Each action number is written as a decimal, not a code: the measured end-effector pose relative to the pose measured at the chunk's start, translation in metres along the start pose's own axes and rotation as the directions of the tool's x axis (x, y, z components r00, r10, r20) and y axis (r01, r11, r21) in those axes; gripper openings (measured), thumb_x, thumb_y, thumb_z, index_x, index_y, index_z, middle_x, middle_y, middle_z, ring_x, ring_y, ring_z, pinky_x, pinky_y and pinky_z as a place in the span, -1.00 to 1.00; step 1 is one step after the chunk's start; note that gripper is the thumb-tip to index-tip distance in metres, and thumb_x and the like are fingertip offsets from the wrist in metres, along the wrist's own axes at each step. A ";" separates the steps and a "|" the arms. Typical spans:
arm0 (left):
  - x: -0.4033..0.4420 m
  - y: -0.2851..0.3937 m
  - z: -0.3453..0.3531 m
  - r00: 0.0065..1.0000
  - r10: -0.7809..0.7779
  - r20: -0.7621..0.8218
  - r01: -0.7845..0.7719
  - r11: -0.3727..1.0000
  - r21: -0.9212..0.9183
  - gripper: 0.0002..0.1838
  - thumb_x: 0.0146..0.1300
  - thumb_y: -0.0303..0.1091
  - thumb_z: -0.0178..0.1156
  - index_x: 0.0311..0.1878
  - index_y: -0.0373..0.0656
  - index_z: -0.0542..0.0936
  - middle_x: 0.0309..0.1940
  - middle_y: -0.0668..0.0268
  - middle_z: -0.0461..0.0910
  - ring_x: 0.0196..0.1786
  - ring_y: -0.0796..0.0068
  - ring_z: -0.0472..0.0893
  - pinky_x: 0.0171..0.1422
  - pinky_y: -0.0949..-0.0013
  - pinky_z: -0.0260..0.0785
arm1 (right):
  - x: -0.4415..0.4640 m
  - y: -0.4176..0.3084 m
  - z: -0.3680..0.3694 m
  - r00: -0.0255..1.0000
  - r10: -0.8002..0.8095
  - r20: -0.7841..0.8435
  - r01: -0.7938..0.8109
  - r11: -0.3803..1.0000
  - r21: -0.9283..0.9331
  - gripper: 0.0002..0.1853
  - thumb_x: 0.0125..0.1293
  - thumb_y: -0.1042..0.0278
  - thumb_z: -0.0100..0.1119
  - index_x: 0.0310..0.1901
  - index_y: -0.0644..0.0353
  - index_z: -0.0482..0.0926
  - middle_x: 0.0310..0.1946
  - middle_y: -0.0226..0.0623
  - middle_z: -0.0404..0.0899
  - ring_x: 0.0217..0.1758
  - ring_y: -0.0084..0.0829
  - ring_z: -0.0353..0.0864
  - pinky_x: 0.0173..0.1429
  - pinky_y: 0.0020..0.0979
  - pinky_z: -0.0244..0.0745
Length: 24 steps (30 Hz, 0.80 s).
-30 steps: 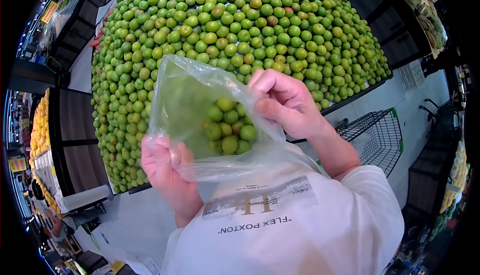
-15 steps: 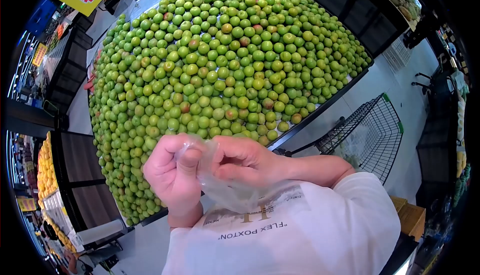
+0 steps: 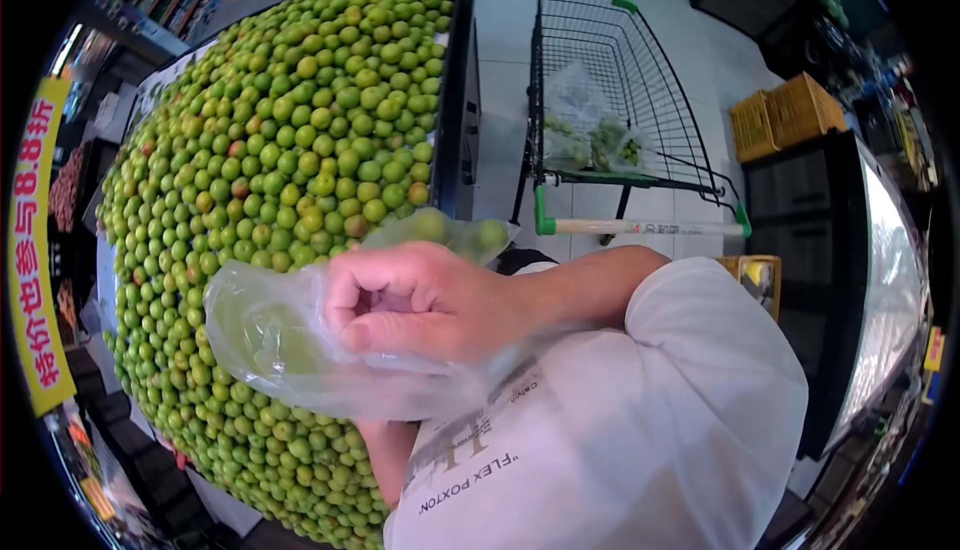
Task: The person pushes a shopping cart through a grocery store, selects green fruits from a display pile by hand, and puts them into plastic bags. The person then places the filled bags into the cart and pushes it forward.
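Observation:
My right hand (image 3: 425, 302) is closed around the gathered neck of a clear plastic bag (image 3: 265, 335). The bag's loose mouth spreads to the left, over the fruit pile. Several green fruits (image 3: 430, 227) show in the bag's filled part, just beyond my right hand. Beneath the plastic is my left hand (image 3: 385, 390), blurred and mostly covered, so its fingers cannot be made out. A large heap of round green fruit (image 3: 270, 140) lies on the stand beside my hands.
A wire shopping cart (image 3: 625, 100) with green handle ends holds bagged greens (image 3: 610, 145). Yellow crates (image 3: 790, 115) sit on a dark cabinet (image 3: 795, 190) at the right. A yellow sign (image 3: 40, 250) hangs at the far left.
The view has turned toward the cart, which now appears upper centre. The bag, held wide open a second ago, is now gathered in my right hand. My left hand has gone under the plastic.

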State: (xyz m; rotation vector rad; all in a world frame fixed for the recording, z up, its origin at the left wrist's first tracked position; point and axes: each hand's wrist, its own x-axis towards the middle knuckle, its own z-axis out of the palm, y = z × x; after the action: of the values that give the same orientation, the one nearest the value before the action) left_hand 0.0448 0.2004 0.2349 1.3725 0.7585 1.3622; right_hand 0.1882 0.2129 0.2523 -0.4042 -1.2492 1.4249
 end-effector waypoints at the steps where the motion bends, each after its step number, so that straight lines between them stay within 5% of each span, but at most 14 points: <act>1: 0.001 -0.009 0.002 0.998 -0.017 0.052 0.018 0.999 -0.026 -0.50 0.40 -0.13 0.32 0.20 -0.32 0.52 0.06 0.19 0.58 0.04 0.35 0.61 0.15 0.26 0.48 | -0.004 0.001 -0.004 1.000 0.000 -0.025 -0.001 0.999 -0.048 -0.90 0.55 0.42 0.14 -0.13 0.25 0.47 -0.22 -0.44 0.50 -0.14 -0.64 0.45 -0.02 -0.51 0.38; 4: 0.000 -0.034 0.010 0.984 -0.060 0.170 0.079 0.991 -0.111 -0.52 0.41 -0.17 0.30 0.21 -0.33 0.52 0.06 0.18 0.58 0.05 0.35 0.61 0.17 0.27 0.48 | -0.015 -0.001 -0.009 0.983 -0.004 -0.185 0.018 0.997 0.070 -0.91 0.55 0.44 0.14 -0.11 0.26 0.47 -0.21 -0.44 0.49 -0.13 -0.65 0.45 0.00 -0.53 0.39; 16: 0.017 -0.116 0.100 0.940 -0.071 0.335 0.156 0.960 -0.233 -0.59 0.44 -0.30 0.21 0.23 -0.34 0.51 0.07 0.12 0.58 0.12 0.36 0.61 0.23 0.30 0.48 | -0.086 -0.047 -0.073 0.887 -0.076 -0.456 0.015 0.991 -0.136 -0.90 0.58 0.38 0.13 -0.09 0.21 0.48 -0.23 -0.52 0.46 -0.18 -0.73 0.42 -0.04 -0.60 0.38; 18: 0.026 -0.133 0.126 0.891 0.037 0.453 -0.212 0.916 0.342 -0.40 0.28 -0.26 0.43 0.30 -0.34 0.48 0.19 0.15 0.61 0.18 0.15 0.60 0.34 0.14 0.40 | -0.100 -0.069 -0.095 0.848 -0.099 -0.521 0.021 0.988 -0.154 -0.92 0.57 0.39 0.15 -0.09 0.17 0.48 -0.30 -0.58 0.46 -0.29 -0.80 0.37 -0.23 -0.65 0.31; 19: 0.035 -0.143 0.130 0.788 0.090 0.609 -0.389 0.839 0.380 -0.26 0.16 -0.41 0.45 0.40 -0.33 0.39 0.32 0.05 0.50 0.33 0.00 0.50 0.50 0.06 0.25 | -0.107 -0.077 -0.111 0.817 -0.144 -0.559 0.029 0.978 -0.209 -0.93 0.56 0.40 0.15 -0.10 0.17 0.48 -0.31 -0.58 0.46 -0.30 -0.80 0.37 -0.25 -0.64 0.30; 22: 0.041 -0.149 0.201 0.860 0.199 0.470 -0.454 0.719 0.527 -0.18 0.14 -0.42 0.44 0.47 -0.32 0.31 0.44 -0.01 0.37 0.48 -0.05 0.36 0.59 -0.05 0.11 | -0.143 -0.104 -0.187 0.737 -0.161 -0.656 -0.031 0.962 -0.271 -0.92 0.54 0.40 0.18 -0.12 0.18 0.51 -0.31 -0.58 0.49 -0.31 -0.78 0.41 -0.23 -0.63 0.33; 24: 0.024 -0.189 0.207 0.917 0.012 0.398 -0.240 0.814 0.529 -0.10 0.15 -0.31 0.49 0.51 -0.33 0.26 0.47 -0.08 0.32 0.58 -0.11 0.22 0.65 -0.12 -0.03 | -0.160 -0.109 -0.235 0.686 -0.141 -0.714 -0.087 0.958 -0.272 -0.90 0.52 0.38 0.21 -0.15 0.20 0.53 -0.32 -0.57 0.51 -0.30 -0.77 0.45 -0.20 -0.63 0.37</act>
State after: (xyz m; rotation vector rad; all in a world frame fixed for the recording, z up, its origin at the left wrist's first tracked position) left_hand 0.2889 0.2309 0.0986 2.1268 0.8534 0.9395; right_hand 0.4814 0.1572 0.1919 -1.0419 -0.7708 0.8814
